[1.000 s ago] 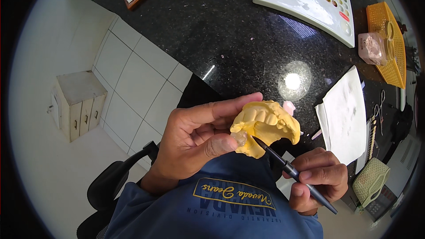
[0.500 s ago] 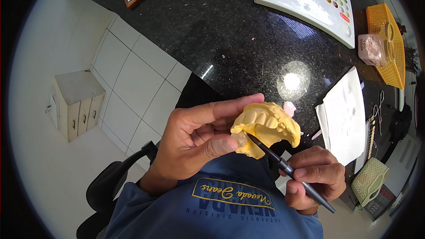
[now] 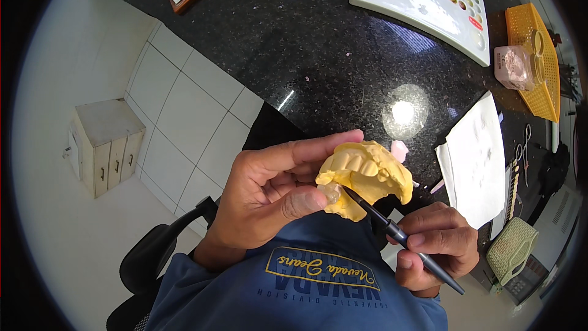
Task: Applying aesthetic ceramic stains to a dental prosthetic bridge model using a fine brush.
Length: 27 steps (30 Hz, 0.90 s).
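A yellow plaster dental cast [image 3: 367, 168] with moulded teeth is gripped by my left hand [image 3: 269, 190], thumb at the near side and fingers behind. A small translucent whitish piece [image 3: 331, 192] sits at the cast's left end, against my thumb tip. My right hand [image 3: 438, 248] pinches a slim, dark pen-shaped brush [image 3: 392, 228] between thumb and fingers. Its black pointed tip reaches inside the cast's arch, beside the translucent piece; whether they touch I cannot tell. Beyond the cast, a small pink lump [image 3: 399, 149] lies on the table, partly hidden.
On the black speckled table [image 3: 294, 43] lie a white palette [image 3: 410, 12] with coloured wells and white paper sheets [image 3: 474, 165]. To the right are a yellow basket [image 3: 539, 86], a pinkish clear box [image 3: 513, 67], scissors [image 3: 523, 147] and a woven pouch [image 3: 513, 251]. A chair armrest [image 3: 177, 227] stands at left.
The cast has shifted very slightly left in my left hand's hold, and the brush lies nearly as before. Both hands keep their grips.
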### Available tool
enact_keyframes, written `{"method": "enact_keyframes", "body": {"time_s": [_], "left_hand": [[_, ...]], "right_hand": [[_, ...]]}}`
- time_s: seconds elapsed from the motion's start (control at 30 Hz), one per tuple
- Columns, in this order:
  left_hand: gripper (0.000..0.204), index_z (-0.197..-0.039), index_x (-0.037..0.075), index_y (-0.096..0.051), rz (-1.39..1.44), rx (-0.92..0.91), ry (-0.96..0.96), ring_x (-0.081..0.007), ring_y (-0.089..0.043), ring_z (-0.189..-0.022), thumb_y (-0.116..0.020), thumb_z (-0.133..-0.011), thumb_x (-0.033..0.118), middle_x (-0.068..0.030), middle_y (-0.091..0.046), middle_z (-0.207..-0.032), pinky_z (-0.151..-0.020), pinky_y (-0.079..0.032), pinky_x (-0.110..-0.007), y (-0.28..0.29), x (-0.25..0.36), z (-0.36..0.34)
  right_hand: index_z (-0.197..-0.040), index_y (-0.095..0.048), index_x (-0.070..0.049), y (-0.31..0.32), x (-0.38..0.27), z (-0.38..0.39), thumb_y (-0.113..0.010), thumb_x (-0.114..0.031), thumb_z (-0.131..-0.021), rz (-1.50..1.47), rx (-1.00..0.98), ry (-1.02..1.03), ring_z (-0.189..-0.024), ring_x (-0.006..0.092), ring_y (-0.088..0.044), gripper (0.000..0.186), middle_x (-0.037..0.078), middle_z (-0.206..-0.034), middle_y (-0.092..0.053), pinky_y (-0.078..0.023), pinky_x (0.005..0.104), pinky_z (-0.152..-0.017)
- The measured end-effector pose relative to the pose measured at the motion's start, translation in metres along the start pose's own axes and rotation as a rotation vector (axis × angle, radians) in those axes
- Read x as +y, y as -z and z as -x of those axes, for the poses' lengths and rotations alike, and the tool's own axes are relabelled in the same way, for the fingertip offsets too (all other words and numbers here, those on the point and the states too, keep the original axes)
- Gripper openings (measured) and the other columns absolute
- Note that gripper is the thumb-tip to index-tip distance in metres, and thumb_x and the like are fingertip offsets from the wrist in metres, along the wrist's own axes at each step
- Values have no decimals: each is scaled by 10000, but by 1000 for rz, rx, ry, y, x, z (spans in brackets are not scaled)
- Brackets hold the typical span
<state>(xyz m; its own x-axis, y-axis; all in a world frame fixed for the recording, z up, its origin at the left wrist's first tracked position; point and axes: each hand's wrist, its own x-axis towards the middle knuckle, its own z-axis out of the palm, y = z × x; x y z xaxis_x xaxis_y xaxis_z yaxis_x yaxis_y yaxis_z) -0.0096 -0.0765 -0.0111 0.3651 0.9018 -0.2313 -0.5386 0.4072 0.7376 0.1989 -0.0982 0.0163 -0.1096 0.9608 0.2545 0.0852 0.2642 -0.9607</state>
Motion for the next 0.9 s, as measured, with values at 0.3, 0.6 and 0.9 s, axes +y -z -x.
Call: {"method": "enact_keyframes", "body": {"time_s": [0.3,0.6,0.9], "left_hand": [[517,-1305,-130,-420,-5,-1,-21,-257,-602,-1098,-632,-877,68,-246,-567,-1224,-941,-498,-350,0,-2,0],[575,-1280,-138,-420,-7,62,-32,-330,-589,-1104,-672,-852,152,-277,-577,-1171,-920,-505,-415,-4,-4,-1],[581,-1282,-141,-414,13,72,-24,-331,-584,-1110,-674,-848,146,-281,-569,-1181,-923,-503,-416,-2,-4,0]], "right_hand": [[-836,-650,-21,0,0,1,-801,-61,-706,-10,-17,-18,-620,213,-682,204,156,-733,-663,-553,269,-527],[-840,-657,-27,1,-3,1,-811,-89,-705,6,-6,-40,-638,222,-687,214,151,-725,-662,-558,276,-540],[-845,-659,-22,2,-3,0,-807,-88,-709,24,-37,-9,-625,213,-683,211,156,-728,-666,-554,272,-529]]}}
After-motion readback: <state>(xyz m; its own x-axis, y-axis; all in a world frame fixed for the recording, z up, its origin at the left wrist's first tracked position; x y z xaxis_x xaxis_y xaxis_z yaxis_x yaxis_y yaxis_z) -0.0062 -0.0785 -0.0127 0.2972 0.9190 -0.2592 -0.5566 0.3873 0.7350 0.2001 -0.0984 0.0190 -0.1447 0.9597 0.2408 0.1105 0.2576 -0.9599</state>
